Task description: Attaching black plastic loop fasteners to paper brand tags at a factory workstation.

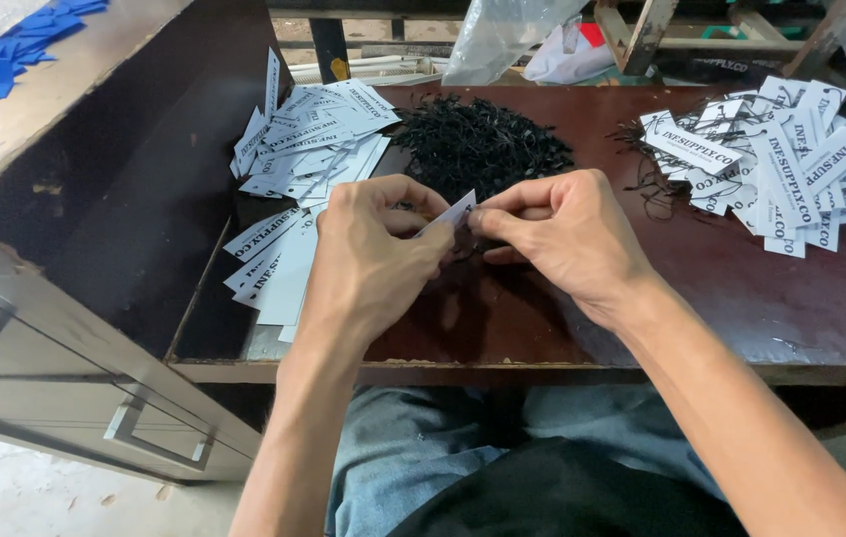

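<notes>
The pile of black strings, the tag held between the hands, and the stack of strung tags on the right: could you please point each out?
Pile of black strings (478,144), head view, middle of the heap.
Held tag (455,212), head view, its exposed white corner.
Strung tags (781,164), head view, centre of the right stack.

At your ten o'clock, blue scraps (5,50) are lying on a grey cabinet (65,328); clear plastic bags (503,35) are sitting at twelve.

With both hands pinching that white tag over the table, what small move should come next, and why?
Probably pull the black string through the tag: left hand and right hand meet at its end, and the tags on the right already carry strings.
</notes>
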